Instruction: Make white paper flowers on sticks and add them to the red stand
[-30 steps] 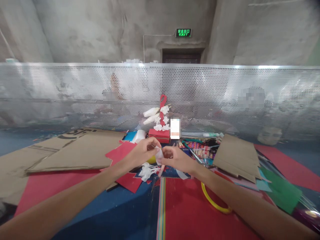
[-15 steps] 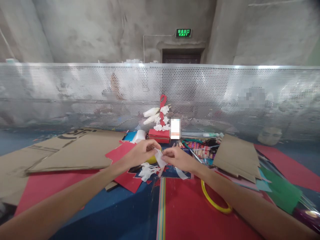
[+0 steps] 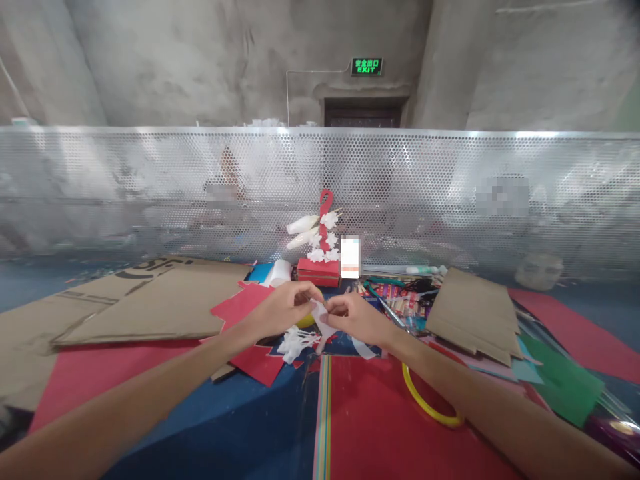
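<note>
My left hand (image 3: pixel 287 308) and my right hand (image 3: pixel 353 317) meet over the middle of the blue table. Both pinch a small white paper piece (image 3: pixel 321 316) between their fingertips, and the piece hangs down between them. Just below lies a heap of white paper cut-outs (image 3: pixel 295 343) on red paper scraps (image 3: pixel 255 363). Behind the hands stands a red paper model (image 3: pixel 320 248) with white flowers and white cones on a red box base.
Large brown cardboard sheets (image 3: pixel 150 303) lie at the left, another cardboard piece (image 3: pixel 475 313) at the right. A yellow ring (image 3: pixel 425 403) rests on the red sheet (image 3: pixel 395 427). Green paper (image 3: pixel 565 383), pens and packets clutter the right. A perforated metal screen (image 3: pixel 150 187) borders the table's back.
The white paper piece has been pulled out longer between my fingertips and hangs lower. My hands stayed nearly in place.
</note>
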`<action>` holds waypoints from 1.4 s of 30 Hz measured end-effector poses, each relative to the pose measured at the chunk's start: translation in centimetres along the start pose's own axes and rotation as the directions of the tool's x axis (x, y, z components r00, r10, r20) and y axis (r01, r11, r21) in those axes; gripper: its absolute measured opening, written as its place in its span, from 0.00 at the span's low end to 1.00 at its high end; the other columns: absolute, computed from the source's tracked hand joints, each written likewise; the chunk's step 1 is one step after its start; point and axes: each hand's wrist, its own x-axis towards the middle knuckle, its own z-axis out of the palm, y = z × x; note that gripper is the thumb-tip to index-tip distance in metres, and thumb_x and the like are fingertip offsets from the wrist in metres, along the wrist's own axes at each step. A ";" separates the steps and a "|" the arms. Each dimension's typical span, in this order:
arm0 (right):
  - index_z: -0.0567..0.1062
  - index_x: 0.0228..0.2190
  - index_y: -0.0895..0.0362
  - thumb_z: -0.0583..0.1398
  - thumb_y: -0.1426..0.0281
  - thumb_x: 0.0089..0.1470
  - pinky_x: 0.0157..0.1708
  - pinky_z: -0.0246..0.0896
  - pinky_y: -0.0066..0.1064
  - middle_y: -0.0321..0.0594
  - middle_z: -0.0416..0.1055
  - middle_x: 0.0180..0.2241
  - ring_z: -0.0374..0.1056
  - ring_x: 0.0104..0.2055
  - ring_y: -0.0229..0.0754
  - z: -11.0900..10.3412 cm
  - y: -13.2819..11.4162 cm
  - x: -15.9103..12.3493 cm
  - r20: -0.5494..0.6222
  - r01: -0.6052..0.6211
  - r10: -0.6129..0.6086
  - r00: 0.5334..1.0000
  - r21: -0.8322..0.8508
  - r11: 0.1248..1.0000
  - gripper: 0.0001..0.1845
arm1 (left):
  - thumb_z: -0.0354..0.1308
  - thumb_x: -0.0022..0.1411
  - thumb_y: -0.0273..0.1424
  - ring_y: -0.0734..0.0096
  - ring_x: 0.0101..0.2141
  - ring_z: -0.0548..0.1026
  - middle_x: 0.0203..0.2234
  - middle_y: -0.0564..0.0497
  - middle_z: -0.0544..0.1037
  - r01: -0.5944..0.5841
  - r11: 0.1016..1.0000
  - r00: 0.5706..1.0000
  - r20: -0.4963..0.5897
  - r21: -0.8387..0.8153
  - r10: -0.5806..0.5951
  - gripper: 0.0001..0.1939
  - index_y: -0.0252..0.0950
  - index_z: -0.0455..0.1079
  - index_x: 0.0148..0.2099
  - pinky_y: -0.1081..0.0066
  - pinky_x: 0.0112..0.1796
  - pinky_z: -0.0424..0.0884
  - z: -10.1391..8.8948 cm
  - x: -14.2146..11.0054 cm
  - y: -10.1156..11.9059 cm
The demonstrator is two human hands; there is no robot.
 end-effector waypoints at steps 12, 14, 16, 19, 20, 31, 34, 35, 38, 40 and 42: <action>0.74 0.29 0.60 0.60 0.64 0.53 0.26 0.53 0.24 0.36 0.70 0.25 0.62 0.26 0.35 -0.3 0.0 0.0 -0.026 -0.024 0.024 0.999 0.000 1.000 0.11 | 0.51 0.63 0.29 0.73 0.30 0.71 0.32 0.51 0.76 -0.010 0.998 1.000 0.014 0.057 0.009 0.08 0.36 0.71 0.41 0.73 0.32 0.65 0.0 -0.1 0.3; 0.75 0.31 0.61 0.60 0.64 0.53 0.27 0.55 0.25 0.37 0.72 0.26 0.65 0.27 0.36 -0.3 -0.1 0.0 -0.035 -0.022 0.022 0.999 0.004 1.000 0.12 | 0.51 0.63 0.29 0.72 0.31 0.72 0.33 0.51 0.76 -0.009 0.998 1.000 0.025 0.056 0.008 0.08 0.36 0.71 0.41 0.73 0.33 0.65 0.0 -0.1 0.4; 0.75 0.31 0.61 0.59 0.63 0.54 0.28 0.57 0.25 0.39 0.73 0.27 0.66 0.28 0.37 -0.4 -0.1 0.0 -0.037 -0.016 0.016 0.999 -0.013 1.000 0.12 | 0.51 0.63 0.30 0.72 0.31 0.72 0.33 0.50 0.76 -0.016 0.998 0.999 0.041 0.060 0.013 0.08 0.35 0.71 0.40 0.73 0.32 0.65 0.0 -0.1 0.7; 0.76 0.31 0.60 0.59 0.62 0.55 0.27 0.56 0.25 0.38 0.73 0.26 0.66 0.28 0.37 -0.3 0.1 -0.1 -0.025 -0.004 0.003 1.000 -0.055 0.999 0.13 | 0.52 0.64 0.33 0.73 0.29 0.70 0.31 0.50 0.75 -0.034 0.996 0.997 0.066 0.086 0.029 0.09 0.34 0.70 0.37 0.73 0.30 0.64 -0.1 -0.2 1.2; 0.76 0.31 0.60 0.59 0.62 0.55 0.27 0.56 0.25 0.38 0.73 0.26 0.66 0.28 0.37 -0.3 0.3 -0.1 -0.020 0.001 -0.002 1.000 -0.068 0.998 0.13 | 0.52 0.64 0.34 0.73 0.28 0.70 0.29 0.50 0.74 -0.038 0.994 0.997 0.070 0.098 0.031 0.10 0.34 0.69 0.36 0.74 0.30 0.64 -0.1 -0.2 1.3; 0.67 0.44 0.55 0.62 0.59 0.53 0.30 0.59 0.27 0.36 0.73 0.32 0.69 0.31 0.39 -0.3 -0.4 -0.5 -0.067 0.049 -0.067 0.996 -0.240 0.969 0.20 | 0.54 0.61 0.33 0.75 0.26 0.67 0.26 0.54 0.70 0.021 0.999 0.995 0.095 0.037 -0.024 0.08 0.34 0.65 0.33 0.74 0.29 0.63 -0.1 -0.1 0.5; 0.66 0.45 0.53 0.67 0.59 0.48 0.38 0.60 0.31 0.39 0.73 0.40 0.69 0.39 0.43 0.2 -0.9 -0.8 -0.004 0.160 -0.181 0.983 -0.443 0.882 0.25 | 0.56 0.59 0.33 0.74 0.28 0.67 0.27 0.53 0.69 0.023 0.999 0.994 0.110 -0.029 -0.019 0.08 0.33 0.65 0.32 0.74 0.30 0.64 0.1 0.1 0.5; 0.66 0.44 0.53 0.67 0.60 0.49 0.40 0.59 0.33 0.40 0.72 0.42 0.69 0.41 0.44 0.3 -0.9 -0.9 0.027 0.195 -0.212 0.977 -0.515 0.834 0.24 | 0.56 0.59 0.33 0.74 0.29 0.68 0.28 0.53 0.70 0.026 0.998 0.992 0.121 -0.059 -0.019 0.08 0.33 0.65 0.32 0.73 0.31 0.65 0.2 0.1 0.5; 0.68 0.42 0.54 0.63 0.66 0.54 0.43 0.58 0.34 0.42 0.72 0.43 0.68 0.45 0.46 0.6 -0.5 -0.9 0.084 0.255 -0.269 0.959 -0.667 0.700 0.14 | 0.57 0.59 0.35 0.73 0.30 0.68 0.29 0.51 0.70 0.056 0.989 0.987 0.158 -0.138 -0.034 0.09 0.33 0.66 0.32 0.73 0.31 0.65 0.4 0.2 0.4; 0.68 0.42 0.55 0.60 0.70 0.57 0.44 0.57 0.33 0.42 0.72 0.42 0.67 0.46 0.45 0.4 -0.3 -0.8 0.076 0.248 -0.277 0.958 -0.709 0.660 0.10 | 0.58 0.59 0.36 0.74 0.28 0.66 0.28 0.52 0.69 0.075 0.984 0.986 0.160 -0.161 -0.049 0.11 0.33 0.66 0.32 0.74 0.29 0.63 0.4 0.2 0.3; 0.70 0.41 0.54 0.58 0.73 0.59 0.43 0.57 0.32 0.41 0.73 0.41 0.68 0.44 0.43 0.1 -0.2 -0.7 0.056 0.228 -0.272 0.961 -0.720 0.656 0.08 | 0.58 0.59 0.38 0.76 0.26 0.64 0.26 0.53 0.67 0.088 0.977 0.984 0.167 -0.195 -0.056 0.12 0.33 0.65 0.32 0.75 0.27 0.60 0.3 0.2 0.2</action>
